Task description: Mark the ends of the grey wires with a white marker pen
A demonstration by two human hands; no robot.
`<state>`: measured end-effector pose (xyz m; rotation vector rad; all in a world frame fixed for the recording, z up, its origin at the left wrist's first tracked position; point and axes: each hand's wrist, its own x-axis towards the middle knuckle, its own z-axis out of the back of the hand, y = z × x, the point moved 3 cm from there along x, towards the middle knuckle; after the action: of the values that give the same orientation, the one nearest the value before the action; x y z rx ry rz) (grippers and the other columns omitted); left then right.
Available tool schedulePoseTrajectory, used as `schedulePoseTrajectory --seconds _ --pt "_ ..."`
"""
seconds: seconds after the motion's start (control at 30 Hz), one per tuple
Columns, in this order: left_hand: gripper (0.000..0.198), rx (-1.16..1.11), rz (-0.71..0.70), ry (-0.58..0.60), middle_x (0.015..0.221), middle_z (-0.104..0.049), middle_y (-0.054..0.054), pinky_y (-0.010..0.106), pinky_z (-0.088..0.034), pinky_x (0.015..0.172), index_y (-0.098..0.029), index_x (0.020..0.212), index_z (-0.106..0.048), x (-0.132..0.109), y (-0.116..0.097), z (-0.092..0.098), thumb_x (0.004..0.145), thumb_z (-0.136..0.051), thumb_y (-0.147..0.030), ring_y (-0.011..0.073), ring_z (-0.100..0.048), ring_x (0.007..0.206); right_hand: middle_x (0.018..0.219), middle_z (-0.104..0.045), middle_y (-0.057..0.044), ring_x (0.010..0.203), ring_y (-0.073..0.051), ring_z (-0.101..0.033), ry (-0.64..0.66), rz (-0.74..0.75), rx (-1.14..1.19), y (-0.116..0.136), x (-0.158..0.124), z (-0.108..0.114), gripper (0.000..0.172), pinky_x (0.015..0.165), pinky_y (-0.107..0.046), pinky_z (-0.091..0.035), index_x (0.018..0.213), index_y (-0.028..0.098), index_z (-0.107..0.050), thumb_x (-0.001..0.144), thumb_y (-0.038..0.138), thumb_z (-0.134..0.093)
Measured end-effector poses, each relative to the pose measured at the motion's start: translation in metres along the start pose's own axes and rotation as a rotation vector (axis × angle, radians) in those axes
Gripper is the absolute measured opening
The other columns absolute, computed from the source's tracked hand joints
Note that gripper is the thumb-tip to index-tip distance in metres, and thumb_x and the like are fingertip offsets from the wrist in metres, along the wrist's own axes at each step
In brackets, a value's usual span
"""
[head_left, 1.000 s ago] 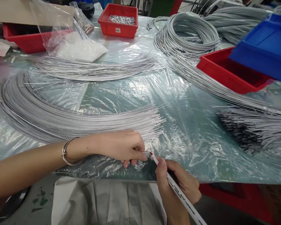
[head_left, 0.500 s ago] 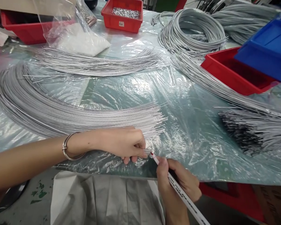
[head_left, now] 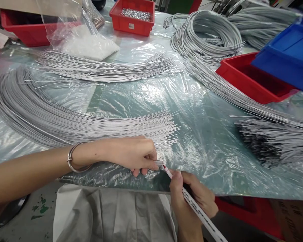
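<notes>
My left hand [head_left: 131,155] is closed in a pinch on the ends of a few grey wires [head_left: 158,163] at the table's near edge. A metal bangle sits on that wrist. My right hand [head_left: 192,195] grips a white marker pen [head_left: 192,205] with a red tip, and the tip touches the pinched wire ends. Just behind my left hand lies a big curved bundle of grey wires [head_left: 78,126], its cut ends fanned out toward the right.
Clear plastic sheet [head_left: 146,97] covers the table. A second wire bundle [head_left: 103,69] lies further back, coils of grey cable [head_left: 207,37] at the back right, dark-tipped wires [head_left: 272,141] at right. Red trays [head_left: 252,79], a blue bin [head_left: 288,57] and a tray of metal parts [head_left: 133,15] stand around.
Both hands stay at the same spot with the pen tip on the wire ends. The view has shifted slightly; my right hand slid a little down and right.
</notes>
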<state>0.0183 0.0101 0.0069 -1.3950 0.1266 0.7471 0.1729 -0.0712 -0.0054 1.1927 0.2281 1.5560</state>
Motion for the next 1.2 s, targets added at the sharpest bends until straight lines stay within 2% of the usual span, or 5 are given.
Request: schedulePoseTrajectory --seconds 0.37,0.53,0.73,0.93,1.2 --pt "0.033 -0.01 0.011 0.006 0.073 -0.069 0.002 0.016 -0.046 0.048 -0.015 0.066 -0.056 0.0009 -0.0001 0.0007 0.092 -0.052 -0.034 0.011 -0.065 0.056 0.05 -0.053 0.005 0.039 -0.006 -0.047 0.081 0.06 -0.047 -0.0023 0.0025 0.0014 0.02 0.043 -0.02 -0.037 0.067 0.016 -0.061 0.086 0.01 -0.059" --pt "0.034 -0.012 -0.003 0.007 0.071 -0.068 0.002 0.016 -0.046 0.048 -0.015 0.066 -0.056 0.0007 0.0019 -0.0003 0.092 -0.052 -0.036 0.0107 -0.064 0.055 0.048 -0.053 0.004 0.038 -0.01 -0.045 -0.01 -0.013 -0.013 0.0002 -0.0004 -0.0013 0.021 0.042 -0.026 -0.035 0.066 0.022 -0.062 0.086 0.015 -0.059" --pt "0.033 -0.017 -0.009 0.009 0.073 -0.069 0.002 0.016 -0.047 0.049 -0.015 0.067 -0.057 0.0007 0.0018 -0.0007 0.092 -0.052 -0.034 0.0104 -0.065 0.055 0.047 -0.051 0.0 0.038 -0.013 -0.043 -0.075 -0.017 -0.02 0.006 -0.0006 -0.004 0.02 0.042 -0.03 -0.038 0.072 0.026 -0.067 0.08 0.01 -0.057" --pt "0.033 -0.023 0.01 0.007 0.071 -0.068 0.001 0.016 -0.045 0.048 -0.015 0.066 -0.057 0.0013 0.0015 -0.0009 0.092 -0.053 -0.035 0.0103 -0.064 0.054 0.049 -0.053 0.005 0.039 -0.008 -0.045 0.011 0.054 -0.024 0.0011 0.0003 -0.0025 0.025 0.044 -0.024 -0.035 0.063 0.019 -0.057 0.087 0.011 -0.059" --pt "0.033 -0.017 0.041 0.0 0.069 -0.067 0.0 0.016 -0.044 0.046 -0.016 0.066 -0.057 0.0023 0.0031 -0.001 0.092 -0.053 -0.036 0.0101 -0.063 0.053 0.048 -0.051 0.005 0.038 -0.007 -0.043 0.08 0.153 -0.037 -0.002 0.0008 -0.0003 0.024 0.043 -0.023 -0.035 0.063 0.017 -0.057 0.084 0.006 -0.059"
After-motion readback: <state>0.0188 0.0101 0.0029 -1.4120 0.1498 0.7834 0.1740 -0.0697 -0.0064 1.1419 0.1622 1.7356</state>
